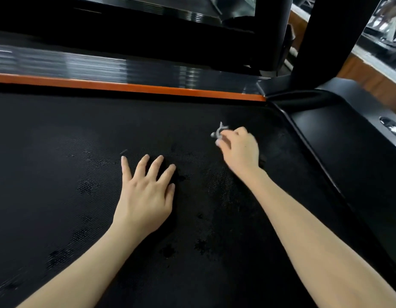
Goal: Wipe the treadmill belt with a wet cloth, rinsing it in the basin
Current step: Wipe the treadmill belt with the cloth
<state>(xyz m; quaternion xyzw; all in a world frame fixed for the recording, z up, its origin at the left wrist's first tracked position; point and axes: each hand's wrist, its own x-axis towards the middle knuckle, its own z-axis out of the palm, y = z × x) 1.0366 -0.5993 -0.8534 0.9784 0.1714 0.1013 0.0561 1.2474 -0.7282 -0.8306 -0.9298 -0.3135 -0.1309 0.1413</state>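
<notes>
Two bare forearms reach in from the near edge over the black textured treadmill belt (59,134), which fills most of the view and runs up to a narrow orange strip (134,86) along its far side. The left hand (145,194) lies flat on the belt, well on the near side of the orange strip, its fingers straight and spread, holding nothing. The right hand (239,150) is closer to the orange strip and towards its right end. Its fingers are curled and pinch a small pale grey crumpled scrap (219,132), which is blurred. It looks like cloth, and sits at or just above the belt; I cannot tell whether it touches. The two hands are apart. Dark wet blotches (201,245) mark the belt nearer than both hands. A glossy black side rail (103,61) runs just behind the orange strip. Past the strip's right end sits a smooth black cover (348,152), and a black upright post (326,41) rises behind that end.
</notes>
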